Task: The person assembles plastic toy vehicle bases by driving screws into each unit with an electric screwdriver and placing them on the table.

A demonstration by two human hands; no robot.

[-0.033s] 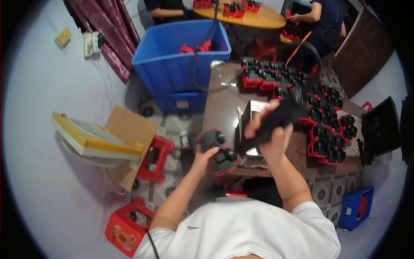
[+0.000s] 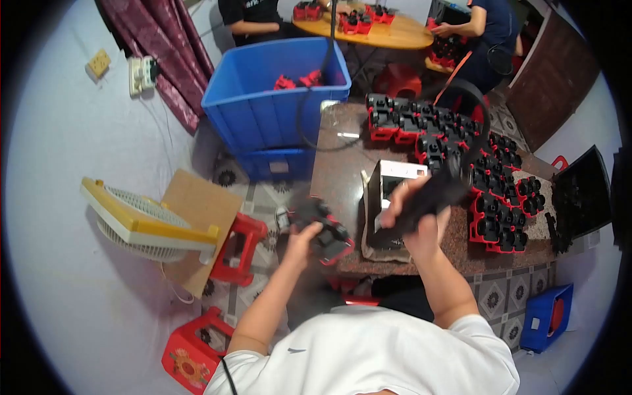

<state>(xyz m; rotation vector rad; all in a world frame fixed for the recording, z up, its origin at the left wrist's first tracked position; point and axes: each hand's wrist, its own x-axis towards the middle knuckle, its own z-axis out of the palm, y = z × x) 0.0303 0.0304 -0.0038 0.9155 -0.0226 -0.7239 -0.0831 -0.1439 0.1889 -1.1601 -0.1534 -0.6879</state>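
Observation:
My left hand (image 2: pixel 301 245) grips a black-and-red moulded plastic unit (image 2: pixel 331 238), its thumb laid over the top, just off the table's left edge. The unit is tilted and partly smeared by motion. In my right hand (image 2: pixel 421 220) is a black elongated handheld tool (image 2: pixel 431 201), fingers wrapped round it, with a thick black hose or cable (image 2: pixel 486 108) near its far end. Blur hides the tool's exact kind. It is held over an open box with a white rim (image 2: pixel 395 166), which stands on the speckled stone-topped table (image 2: pixel 336 161).
Rows of similar black-and-red units (image 2: pixel 484 178) cover the table's right and far parts. A blue bin (image 2: pixel 247 108) stands beyond its left end; a fan (image 2: pixel 148 214) and red stools (image 2: pixel 240 249) are at left. A monitor (image 2: pixel 579 191) is at right. Two people work near a round table (image 2: pixel 401 34).
My left hand and its unit have shifted slightly left, away from the box. The tool in my right hand has moved a little down and right, showing more of the box.

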